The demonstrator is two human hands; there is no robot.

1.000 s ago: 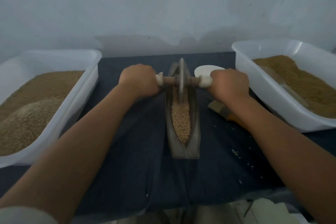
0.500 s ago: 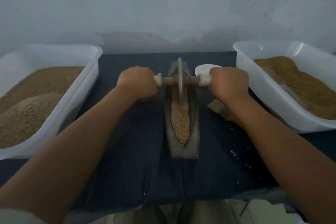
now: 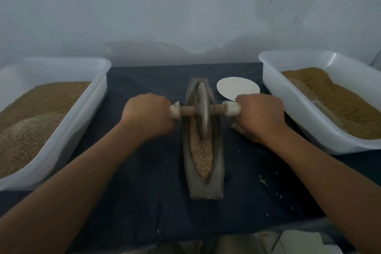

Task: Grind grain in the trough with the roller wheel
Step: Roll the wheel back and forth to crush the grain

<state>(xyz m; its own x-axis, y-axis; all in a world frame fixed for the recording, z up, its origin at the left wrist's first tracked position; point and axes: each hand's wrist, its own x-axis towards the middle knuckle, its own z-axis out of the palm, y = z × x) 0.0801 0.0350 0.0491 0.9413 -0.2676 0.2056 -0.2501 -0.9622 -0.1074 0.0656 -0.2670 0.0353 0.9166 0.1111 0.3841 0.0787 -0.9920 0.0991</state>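
Nearest you, crushed tan grain (image 3: 201, 153) lies in the long grey boat-shaped trough (image 3: 203, 186). Your left hand (image 3: 148, 116) and right hand (image 3: 260, 116) each clench an axle end of the grey stone roller wheel (image 3: 201, 111), upright mid-trough. Beyond, a white disc (image 3: 237, 88).

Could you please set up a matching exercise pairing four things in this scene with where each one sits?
Things:
1. wheel
2. white disc
3. left hand
4. spilled grains

Places:
A. on the cloth, right of the trough's near end
B. closed on the axle's left end
C. standing in the trough
D. flat on the cloth, beyond the right hand

Pairs: 1-C, 2-D, 3-B, 4-A
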